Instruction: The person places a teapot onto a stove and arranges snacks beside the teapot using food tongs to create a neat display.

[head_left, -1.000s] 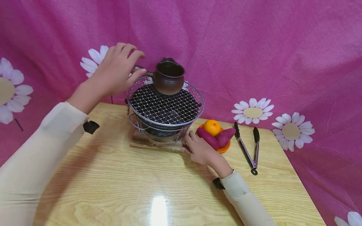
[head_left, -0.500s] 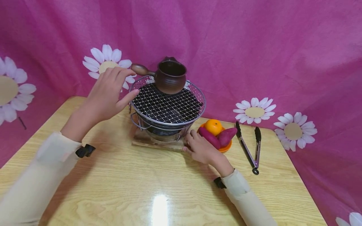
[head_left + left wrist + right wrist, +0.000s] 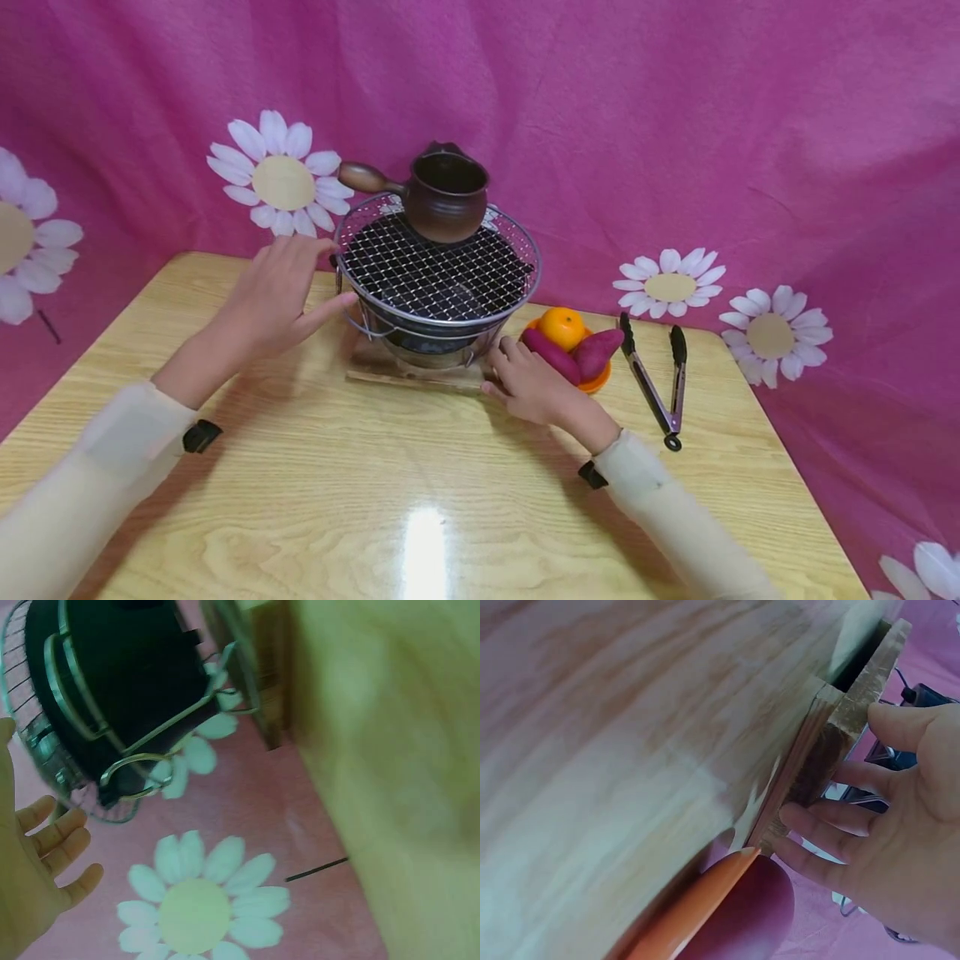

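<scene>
Brown rectangular wooden board (image 3: 412, 382) (one) near back tabletop edge (image 3: 212, 260), right hand (image 3: 528, 385) gripping; left hand (image 3: 270, 292) spread beside one round metal-mesh grill (image 3: 442, 279).

Head view, brightly lit: you see glare on your tabletop (image 3: 315, 483), lower centre, and soft shadow beside your left sleeve (image 3: 112, 454); wrist views, dimmer, blurred.

Head view looks forward and down over the bench (image 3: 315, 467); nearer, tilted wrist views share the wooden board (image 3: 855, 705).

Fingers (image 3: 817, 831) against the wooden board (image 3: 827, 746)
</scene>
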Available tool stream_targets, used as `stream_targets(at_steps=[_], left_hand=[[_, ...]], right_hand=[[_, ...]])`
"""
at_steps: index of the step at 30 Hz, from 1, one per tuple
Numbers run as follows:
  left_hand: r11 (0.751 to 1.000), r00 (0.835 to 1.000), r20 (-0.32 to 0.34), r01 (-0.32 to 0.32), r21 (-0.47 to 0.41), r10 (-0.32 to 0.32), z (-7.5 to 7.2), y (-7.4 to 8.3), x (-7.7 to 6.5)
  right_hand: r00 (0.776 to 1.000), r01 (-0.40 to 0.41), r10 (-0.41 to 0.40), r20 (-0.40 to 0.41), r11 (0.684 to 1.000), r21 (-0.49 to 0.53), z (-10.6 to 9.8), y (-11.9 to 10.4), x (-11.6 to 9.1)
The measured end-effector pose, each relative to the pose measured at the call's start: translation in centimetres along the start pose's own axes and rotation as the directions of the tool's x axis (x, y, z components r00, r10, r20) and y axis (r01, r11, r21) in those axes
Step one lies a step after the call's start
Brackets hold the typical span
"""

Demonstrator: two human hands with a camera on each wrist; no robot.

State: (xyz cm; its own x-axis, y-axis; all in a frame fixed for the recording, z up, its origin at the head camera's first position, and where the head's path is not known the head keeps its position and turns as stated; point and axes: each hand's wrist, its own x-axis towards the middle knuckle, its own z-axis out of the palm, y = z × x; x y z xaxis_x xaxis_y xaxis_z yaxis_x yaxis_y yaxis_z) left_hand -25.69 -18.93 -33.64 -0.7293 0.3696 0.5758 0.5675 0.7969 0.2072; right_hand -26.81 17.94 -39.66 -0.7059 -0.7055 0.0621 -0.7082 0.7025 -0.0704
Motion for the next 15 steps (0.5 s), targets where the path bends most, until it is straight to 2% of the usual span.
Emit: stream_targets(at_steps=[7, 15], left_hand=[[0.998, 0.998, 0.051, 0.019, 0.055, -0.021, 1.0, -0.3, -1.3], [0.991, 0.990, 0.134, -0.056, 0.121, 0.039, 2.4, -0.5, -1.9]], right_hand=[[0.999, 0.015, -0.013, 0.044, 0.999, -0.042, -0.6, 0.1, 0.1], [0.997, 0.065, -0.060, 0.045, 0.991, -0.121, -1.5, 0.3, 0.2]])
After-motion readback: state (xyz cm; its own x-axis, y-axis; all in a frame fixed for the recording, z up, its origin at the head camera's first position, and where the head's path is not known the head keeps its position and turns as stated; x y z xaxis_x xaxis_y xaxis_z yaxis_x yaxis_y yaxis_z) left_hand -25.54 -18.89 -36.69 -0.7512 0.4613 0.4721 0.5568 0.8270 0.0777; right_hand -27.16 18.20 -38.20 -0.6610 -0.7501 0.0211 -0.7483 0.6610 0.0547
